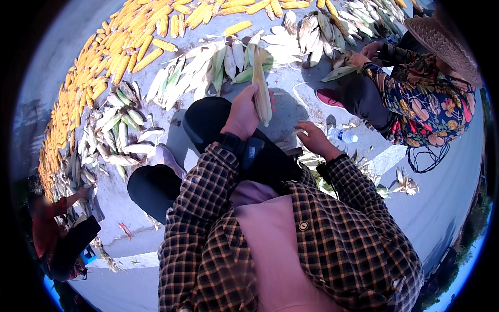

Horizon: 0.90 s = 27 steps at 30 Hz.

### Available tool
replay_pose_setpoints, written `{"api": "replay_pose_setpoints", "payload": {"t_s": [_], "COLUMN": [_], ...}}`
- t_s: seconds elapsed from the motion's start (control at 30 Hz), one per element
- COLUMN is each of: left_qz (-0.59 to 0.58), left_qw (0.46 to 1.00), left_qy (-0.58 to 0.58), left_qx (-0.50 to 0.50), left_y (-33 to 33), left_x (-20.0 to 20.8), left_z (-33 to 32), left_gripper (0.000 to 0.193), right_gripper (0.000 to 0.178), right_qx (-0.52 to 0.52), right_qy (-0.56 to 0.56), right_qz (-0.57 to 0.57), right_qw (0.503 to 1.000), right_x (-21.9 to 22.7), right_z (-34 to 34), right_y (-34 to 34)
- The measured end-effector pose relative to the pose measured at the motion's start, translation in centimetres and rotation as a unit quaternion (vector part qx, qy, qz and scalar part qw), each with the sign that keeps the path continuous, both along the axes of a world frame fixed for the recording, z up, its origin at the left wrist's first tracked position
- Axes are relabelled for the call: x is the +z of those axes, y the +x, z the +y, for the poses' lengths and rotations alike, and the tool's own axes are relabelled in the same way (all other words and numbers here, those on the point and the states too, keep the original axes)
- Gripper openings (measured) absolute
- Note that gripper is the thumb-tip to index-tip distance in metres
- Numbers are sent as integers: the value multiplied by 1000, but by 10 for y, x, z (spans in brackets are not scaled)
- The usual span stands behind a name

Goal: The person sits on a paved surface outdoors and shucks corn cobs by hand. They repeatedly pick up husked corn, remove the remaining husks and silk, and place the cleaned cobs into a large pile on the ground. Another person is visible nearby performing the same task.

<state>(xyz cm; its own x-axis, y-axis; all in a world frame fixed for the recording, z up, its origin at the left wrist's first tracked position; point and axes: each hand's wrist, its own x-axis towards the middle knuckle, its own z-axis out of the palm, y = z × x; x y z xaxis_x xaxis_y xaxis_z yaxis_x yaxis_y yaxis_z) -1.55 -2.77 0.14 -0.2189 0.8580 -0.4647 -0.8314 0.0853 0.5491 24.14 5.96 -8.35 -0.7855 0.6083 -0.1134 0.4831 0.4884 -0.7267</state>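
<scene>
My left hand (243, 113) is closed around an ear of corn (261, 86), held upright above my knees. Pale husk covers much of the ear, and its tip points away from me. Lower and to the right, my right hand (315, 139) is apart from the ear, its fingers loosely parted. Something small and pale shows by those fingertips, too small to name. Loose husks (326, 183) lie below my right forearm. Beyond my knees, unhusked ears (228, 63) are spread in a row on the ground.
Husked yellow corn (117, 57) covers the far left ground. More unhusked ears (117, 127) lie in a pile on the left. A clear plastic bottle (343, 136) lies at right, near a co-worker in a floral sleeve (410, 104). Another person (52, 223) sits at the lower left.
</scene>
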Motion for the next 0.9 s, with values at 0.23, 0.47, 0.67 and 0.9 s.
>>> {"api": "replay_pose_setpoints", "payload": {"t_s": [0.23, 0.47, 0.67, 0.9], "left_qz": [66, 253, 294, 259], "left_qw": [995, 958, 946, 957], "left_qy": [-10, -16, -15, -2], "left_qx": [-80, -135, -140, -128], "left_y": [6, 16, 23, 26], "left_x": [1, 1, 2, 6], "left_z": [-3, -5, -8, -12], "left_gripper": [44, 37, 39, 39], "right_gripper": [34, 30, 22, 20], "right_qx": [-84, -135, -179, -197], "right_qy": [-252, -323, -355, -423], "right_qz": [151, 207, 223, 256], "right_qw": [952, 913, 890, 847], "right_x": [74, 99, 88, 86], "right_z": [18, 12, 9, 6], "right_y": [-66, -101, -96, -91]}}
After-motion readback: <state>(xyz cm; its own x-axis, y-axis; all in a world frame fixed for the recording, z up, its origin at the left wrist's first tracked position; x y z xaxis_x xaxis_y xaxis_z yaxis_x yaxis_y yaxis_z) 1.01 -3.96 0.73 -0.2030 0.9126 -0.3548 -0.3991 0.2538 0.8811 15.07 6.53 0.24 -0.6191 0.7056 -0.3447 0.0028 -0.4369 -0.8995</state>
